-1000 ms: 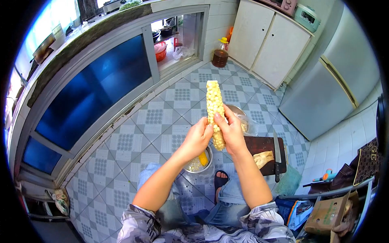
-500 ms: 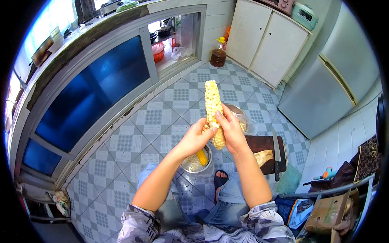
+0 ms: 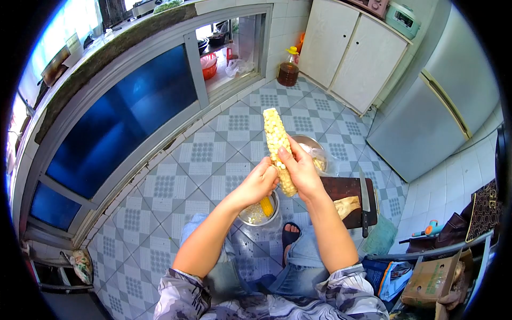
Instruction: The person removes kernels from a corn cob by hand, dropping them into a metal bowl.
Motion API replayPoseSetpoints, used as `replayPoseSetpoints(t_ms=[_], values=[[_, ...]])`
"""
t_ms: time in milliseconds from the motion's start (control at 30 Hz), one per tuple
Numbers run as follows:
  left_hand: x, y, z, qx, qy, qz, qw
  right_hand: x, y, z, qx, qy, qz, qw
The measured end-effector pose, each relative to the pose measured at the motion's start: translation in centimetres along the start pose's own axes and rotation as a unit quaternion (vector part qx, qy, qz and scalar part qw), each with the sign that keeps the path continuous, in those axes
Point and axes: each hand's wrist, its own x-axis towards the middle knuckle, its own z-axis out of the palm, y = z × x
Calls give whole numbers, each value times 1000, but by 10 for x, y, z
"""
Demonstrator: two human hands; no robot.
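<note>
A pale yellow ear of corn [image 3: 276, 136] is held up over the floor, tilted slightly left at its top. Its upper part carries kernels, while the lower end looks stripped. My right hand [image 3: 303, 173] is closed around the lower half, thumb lying along the front. Against the lower left side presses my left hand [image 3: 258, 184], its fingers curled in and partly hidden. Below it stands a metal bowl [image 3: 277, 211] with loose kernels and a deeper yellow piece of corn [image 3: 266, 207] inside.
A second metal bowl [image 3: 314, 142] with a plastic bag is behind my right hand. To the right, a dark cutting board [image 3: 337, 186] bears a knife [image 3: 365, 200] and a pale husk-like piece [image 3: 346, 207]. An oil jug [image 3: 288, 73] stands by the cabinet [image 3: 354, 58].
The top of the corn has tipped left. My left fingers have curled tighter, and the left thumb has moved down off the front kernels.
</note>
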Motion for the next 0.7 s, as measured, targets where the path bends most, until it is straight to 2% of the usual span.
replayPoseSetpoints(t_ms=[100, 167, 233, 300, 400, 500, 700], values=[[-3, 8, 3, -74, -12, -41, 996, 1, -1, -1, -20, 6, 14, 1000], [-1, 6, 2, -89, -18, -46, 995, 2, -3, -3, 13, 30, 56, 998], [2, 5, 2, -103, -25, -51, 993, 2, 0, -4, 5, 32, 47, 998], [5, 5, 1, -196, -45, -82, 976, 2, 1, -5, -2, 36, 37, 999], [5, 6, 2, -213, -40, -86, 972, 1, -1, -6, -8, 37, 32, 999], [7, 3, 2, -136, -27, -69, 988, -1, -1, -3, -50, 32, 7, 998], [4, 2, 4, -65, -24, -43, 997, 0, 5, -3, -149, 17, -49, 988]])
